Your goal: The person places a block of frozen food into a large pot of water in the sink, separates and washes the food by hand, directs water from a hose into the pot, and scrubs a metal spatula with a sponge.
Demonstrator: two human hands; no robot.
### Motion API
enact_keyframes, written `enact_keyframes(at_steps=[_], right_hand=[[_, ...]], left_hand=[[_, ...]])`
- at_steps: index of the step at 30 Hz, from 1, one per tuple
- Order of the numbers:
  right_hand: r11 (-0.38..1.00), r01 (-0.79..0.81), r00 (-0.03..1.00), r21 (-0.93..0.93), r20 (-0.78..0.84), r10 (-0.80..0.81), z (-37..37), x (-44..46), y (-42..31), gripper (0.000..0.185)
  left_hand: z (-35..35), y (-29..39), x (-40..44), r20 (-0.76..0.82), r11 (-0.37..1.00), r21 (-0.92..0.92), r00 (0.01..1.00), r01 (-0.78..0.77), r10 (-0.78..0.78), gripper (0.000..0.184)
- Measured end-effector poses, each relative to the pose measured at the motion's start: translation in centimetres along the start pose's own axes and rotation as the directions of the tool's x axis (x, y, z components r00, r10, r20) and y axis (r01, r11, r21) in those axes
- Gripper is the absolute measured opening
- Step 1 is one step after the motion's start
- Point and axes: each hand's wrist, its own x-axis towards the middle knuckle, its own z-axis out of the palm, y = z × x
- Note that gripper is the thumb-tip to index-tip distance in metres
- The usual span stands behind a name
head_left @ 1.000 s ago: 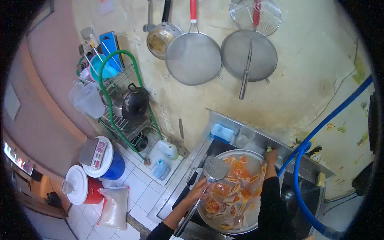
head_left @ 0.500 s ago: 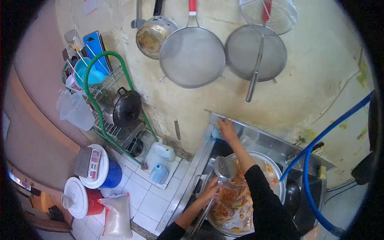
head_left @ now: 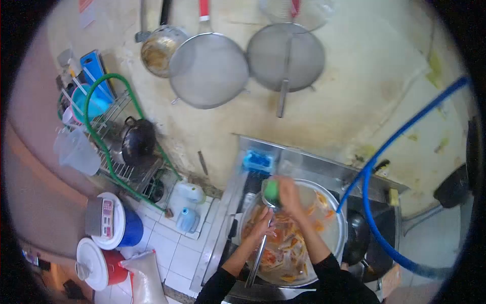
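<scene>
My left hand (head_left: 263, 226) is closed round a long-handled metal skimmer (head_left: 257, 261), held slanting over a large round basin (head_left: 343, 240). Its perforated head, seen clearly earlier, is now mostly covered. My right hand (head_left: 288, 196), smeared by motion, presses a green scrubbing sponge (head_left: 272, 191) against the skimmer's head. Below both hands the basin holds cloudy water with orange and yellow scraps (head_left: 291, 253) in it. A blue tray (head_left: 258, 161) sits at the back left corner of the metal sink (head_left: 314, 157).
A blue hose (head_left: 377, 235) runs down at the right, near the basin. Dark pans (head_left: 357, 233) lie right of it. Strainers (head_left: 209, 71) hang on the wall. At left stand a green-framed dish rack (head_left: 109, 144), detergent jugs (head_left: 187, 219) and lidded buckets (head_left: 132, 228).
My right hand has come back from the sink's back left corner to the skimmer's head, now with a green sponge. The blue tray is uncovered. The whole view has shifted.
</scene>
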Motion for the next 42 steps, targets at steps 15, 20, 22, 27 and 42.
enact_keyframes(at_steps=[15, 20, 22, 27, 42], right_hand=[[0.957, 0.054, 0.969, -0.284, -0.218, -0.119, -9.0, -5.5, -0.6, 0.051], [0.952, -0.281, 0.942, -0.121, -0.226, 0.25, -9.9, -0.7, 1.9, 0.048], [0.924, -0.351, 0.881, -0.149, -0.387, 0.273, -9.3, 0.1, 3.6, 0.043], [0.756, -0.39, 0.546, 0.526, -0.529, 0.65, -10.0, -0.2, 3.7, 0.028], [-0.268, -0.049, 0.9, 0.962, 0.159, 0.406, -9.7, 0.0, 4.1, 0.045]], left_hand=[[5.1, -6.2, 2.3, 0.167, 0.832, 0.422, 0.933, -0.36, 0.319, 0.023], [7.2, -5.1, 0.1, 0.132, 0.923, 0.316, 0.974, -0.219, 0.186, 0.025], [7.9, -4.7, -0.1, 0.115, 0.863, 0.375, 0.94, -0.339, 0.32, 0.02], [8.5, -4.8, 2.0, 0.18, 0.683, 0.473, 0.82, -0.556, 0.543, 0.018], [8.8, -1.0, 3.2, 0.434, 0.991, -0.013, 0.893, 0.136, -0.117, 0.02]])
